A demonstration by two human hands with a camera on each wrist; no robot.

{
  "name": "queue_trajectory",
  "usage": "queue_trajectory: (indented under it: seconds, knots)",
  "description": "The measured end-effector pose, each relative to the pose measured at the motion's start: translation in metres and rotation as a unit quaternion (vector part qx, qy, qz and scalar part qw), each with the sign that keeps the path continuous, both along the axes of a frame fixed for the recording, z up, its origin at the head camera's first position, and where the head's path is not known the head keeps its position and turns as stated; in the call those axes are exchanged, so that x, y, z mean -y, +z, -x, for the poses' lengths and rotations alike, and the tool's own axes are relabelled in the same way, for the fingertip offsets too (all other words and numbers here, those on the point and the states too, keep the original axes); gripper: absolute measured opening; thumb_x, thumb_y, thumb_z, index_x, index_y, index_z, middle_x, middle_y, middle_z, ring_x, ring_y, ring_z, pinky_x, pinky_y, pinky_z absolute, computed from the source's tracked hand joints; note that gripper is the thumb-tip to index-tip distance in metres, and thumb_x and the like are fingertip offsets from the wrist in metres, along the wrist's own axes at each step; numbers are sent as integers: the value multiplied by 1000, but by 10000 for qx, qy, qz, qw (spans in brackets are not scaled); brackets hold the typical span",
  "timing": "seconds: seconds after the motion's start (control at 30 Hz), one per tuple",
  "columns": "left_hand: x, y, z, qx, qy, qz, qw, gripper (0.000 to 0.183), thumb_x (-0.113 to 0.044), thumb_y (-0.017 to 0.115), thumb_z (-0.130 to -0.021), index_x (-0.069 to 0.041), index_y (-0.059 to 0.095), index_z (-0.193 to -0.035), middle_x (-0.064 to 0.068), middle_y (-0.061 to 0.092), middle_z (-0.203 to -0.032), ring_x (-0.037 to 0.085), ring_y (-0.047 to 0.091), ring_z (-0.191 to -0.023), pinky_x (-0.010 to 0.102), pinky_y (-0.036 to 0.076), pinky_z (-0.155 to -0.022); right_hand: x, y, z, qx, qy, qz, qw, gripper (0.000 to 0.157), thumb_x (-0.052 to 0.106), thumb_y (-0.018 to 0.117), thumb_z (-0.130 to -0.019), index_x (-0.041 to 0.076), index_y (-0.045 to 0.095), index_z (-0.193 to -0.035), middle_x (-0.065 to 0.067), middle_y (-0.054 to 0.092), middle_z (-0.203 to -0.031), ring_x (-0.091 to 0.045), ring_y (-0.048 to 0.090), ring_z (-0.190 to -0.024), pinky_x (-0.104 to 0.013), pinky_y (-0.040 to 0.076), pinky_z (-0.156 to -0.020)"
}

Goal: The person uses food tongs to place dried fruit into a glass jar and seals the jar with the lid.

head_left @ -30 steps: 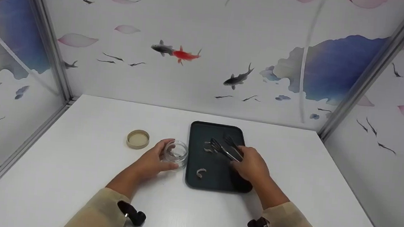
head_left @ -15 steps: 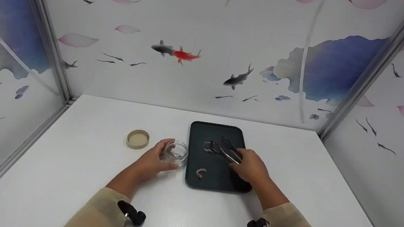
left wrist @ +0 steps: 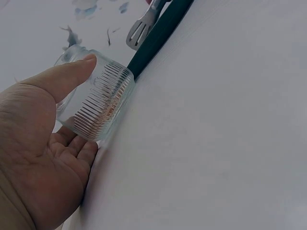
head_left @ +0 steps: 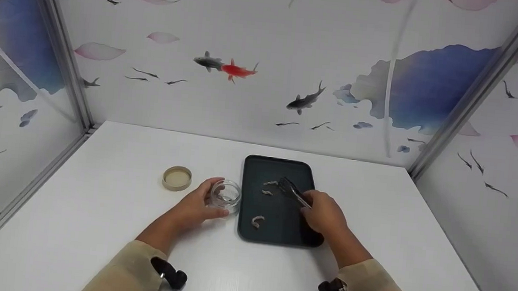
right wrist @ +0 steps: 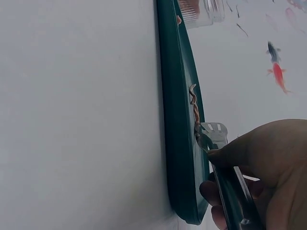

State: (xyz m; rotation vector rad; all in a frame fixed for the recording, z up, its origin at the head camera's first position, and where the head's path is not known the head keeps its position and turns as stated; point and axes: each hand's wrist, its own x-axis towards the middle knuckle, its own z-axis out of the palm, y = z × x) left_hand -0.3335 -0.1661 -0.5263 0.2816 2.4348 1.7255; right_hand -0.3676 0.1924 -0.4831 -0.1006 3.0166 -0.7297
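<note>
My left hand (head_left: pixel 192 205) holds a clear glass jar (head_left: pixel 226 198) upright beside the tray, thumb on the near side and fingers behind. Ribbed glass and something brownish low in the jar show in the left wrist view. My right hand (head_left: pixel 325 212) grips metal tongs (head_left: pixel 294 193) with slotted ends, above the dark green tray (head_left: pixel 274 233). Their ends are near one another, at a thin curled brownish piece (head_left: pixel 270 183); whether they pinch it I cannot tell. A second such piece (head_left: pixel 267 192) lies just below, and another (head_left: pixel 257 221) nearer the front.
A round tan lid (head_left: pixel 177 178) lies on the white table (head_left: pixel 119 189), left of the jar. Printed panels (head_left: pixel 243 111) enclose the table at the back and both sides.
The tongs' two ends have come together, and they have shifted slightly right, uncovering the upper brownish piece. My left hand and the jar have stayed in place.
</note>
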Motion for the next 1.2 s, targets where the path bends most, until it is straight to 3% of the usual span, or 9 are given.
queue_trajectory:
  seconds: [0.4,0.7,1.2]
  knots:
    - [0,0,0,1,-18,-46,10000,93,-32,91,-87,-29,38,-163,5,48,-168,31,37,-162,50,28,-134,0,2,-2,-208,49,107,9997,36,13,69,-103,12,70,-138,-10,74,-132,-26,67,-112,-50,56,-100]
    - [0,1,-1,-58,-5,67,10000,94,-33,90,-88,-24,37,-165,5,50,-166,34,38,-161,53,29,-134,9,13,-9,-264,79,222,9994,39,14,69,-104,13,68,-142,-9,73,-134,-25,67,-112,-49,56,-100]
    - [-1,0,0,22,25,-13,10000,95,-28,91,-87,-25,37,-165,3,49,-167,31,36,-163,51,28,-135,31,27,-26,-227,189,382,9988,44,20,71,-104,19,64,-148,-6,70,-140,-24,65,-114,-48,57,-102]
